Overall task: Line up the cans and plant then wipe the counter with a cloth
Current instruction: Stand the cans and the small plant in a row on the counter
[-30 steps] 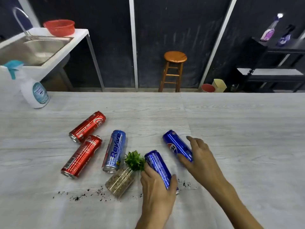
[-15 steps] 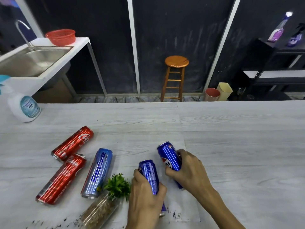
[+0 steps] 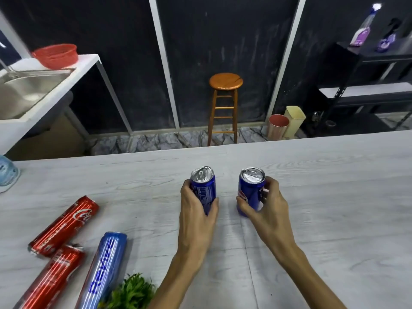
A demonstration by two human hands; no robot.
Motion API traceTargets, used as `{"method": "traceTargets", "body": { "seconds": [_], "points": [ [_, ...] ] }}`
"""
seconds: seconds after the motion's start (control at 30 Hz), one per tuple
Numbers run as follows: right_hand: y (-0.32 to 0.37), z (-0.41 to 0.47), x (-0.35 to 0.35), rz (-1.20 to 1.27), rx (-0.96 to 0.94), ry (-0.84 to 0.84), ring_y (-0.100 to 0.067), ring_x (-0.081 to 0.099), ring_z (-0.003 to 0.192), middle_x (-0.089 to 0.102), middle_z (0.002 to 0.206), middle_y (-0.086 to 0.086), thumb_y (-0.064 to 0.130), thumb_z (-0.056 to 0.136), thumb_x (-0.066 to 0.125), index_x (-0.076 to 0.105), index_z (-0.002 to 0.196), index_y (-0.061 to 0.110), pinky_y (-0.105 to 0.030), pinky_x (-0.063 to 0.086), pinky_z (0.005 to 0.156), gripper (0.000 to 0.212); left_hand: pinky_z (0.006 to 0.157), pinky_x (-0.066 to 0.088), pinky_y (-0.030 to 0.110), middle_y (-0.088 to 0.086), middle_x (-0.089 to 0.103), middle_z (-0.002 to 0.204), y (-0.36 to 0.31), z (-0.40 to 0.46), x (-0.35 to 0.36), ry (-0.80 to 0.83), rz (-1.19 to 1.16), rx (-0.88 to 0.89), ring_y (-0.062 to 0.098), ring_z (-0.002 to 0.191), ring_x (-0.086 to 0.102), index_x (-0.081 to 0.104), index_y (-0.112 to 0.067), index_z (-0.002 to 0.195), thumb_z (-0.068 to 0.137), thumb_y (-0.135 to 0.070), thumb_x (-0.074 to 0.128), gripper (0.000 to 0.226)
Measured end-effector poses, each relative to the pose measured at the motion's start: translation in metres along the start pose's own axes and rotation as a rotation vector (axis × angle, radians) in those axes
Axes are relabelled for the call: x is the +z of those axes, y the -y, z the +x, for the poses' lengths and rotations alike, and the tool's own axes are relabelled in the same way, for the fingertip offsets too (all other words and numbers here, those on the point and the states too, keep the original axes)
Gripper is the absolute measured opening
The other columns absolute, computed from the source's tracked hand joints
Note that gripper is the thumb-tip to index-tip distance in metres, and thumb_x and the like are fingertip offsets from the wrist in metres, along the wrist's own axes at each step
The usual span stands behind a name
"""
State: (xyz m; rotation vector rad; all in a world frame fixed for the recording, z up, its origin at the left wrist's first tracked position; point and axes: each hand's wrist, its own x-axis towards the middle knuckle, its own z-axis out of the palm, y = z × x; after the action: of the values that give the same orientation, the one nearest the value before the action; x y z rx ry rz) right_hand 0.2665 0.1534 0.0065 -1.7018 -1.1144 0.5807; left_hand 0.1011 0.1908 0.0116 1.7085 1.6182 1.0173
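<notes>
Two dark blue cans stand upright side by side near the middle of the grey wood-grain counter (image 3: 334, 197). My left hand (image 3: 196, 210) grips the left blue can (image 3: 204, 186). My right hand (image 3: 265, 204) grips the right blue can (image 3: 250, 188). At the lower left lie two red cans (image 3: 64, 226) (image 3: 51, 279) and a light blue Revive can (image 3: 102, 268), all on their sides. The plant's green leaves (image 3: 131, 293) show at the bottom edge; its pot is out of frame.
A white spray bottle (image 3: 5, 172) stands at the counter's far left. Beyond the counter are a wooden stool (image 3: 225, 103), a sink unit with a red basket (image 3: 55, 55), two bins (image 3: 285, 126) and a dark shelf with bottles (image 3: 367, 30).
Both hands lifted the two blue cans from lying flat, carried them farther from me and stood them upright, a little apart. The view tilted, so the other cans and plant slid toward the bottom left.
</notes>
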Motion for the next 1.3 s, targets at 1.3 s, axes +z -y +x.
{"method": "traceTargets", "body": {
  "seconds": [1.3],
  "points": [
    [0.125, -0.132, 0.170, -0.234, 0.120, 0.441, -0.021, 0.049, 0.139, 0.049, 0.151, -0.007, 0.052, 0.100, 0.063, 0.028, 0.161, 0.015, -0.034, 0.046, 0.110, 0.079, 0.098, 0.039, 0.028, 0.008, 0.059, 0.132, 0.101, 0.001, -0.240, -0.119, 0.231, -0.107, 0.027, 0.127, 0.052, 0.060, -0.010, 0.133, 0.094, -0.028, 0.071, 0.045]
  ]
}}
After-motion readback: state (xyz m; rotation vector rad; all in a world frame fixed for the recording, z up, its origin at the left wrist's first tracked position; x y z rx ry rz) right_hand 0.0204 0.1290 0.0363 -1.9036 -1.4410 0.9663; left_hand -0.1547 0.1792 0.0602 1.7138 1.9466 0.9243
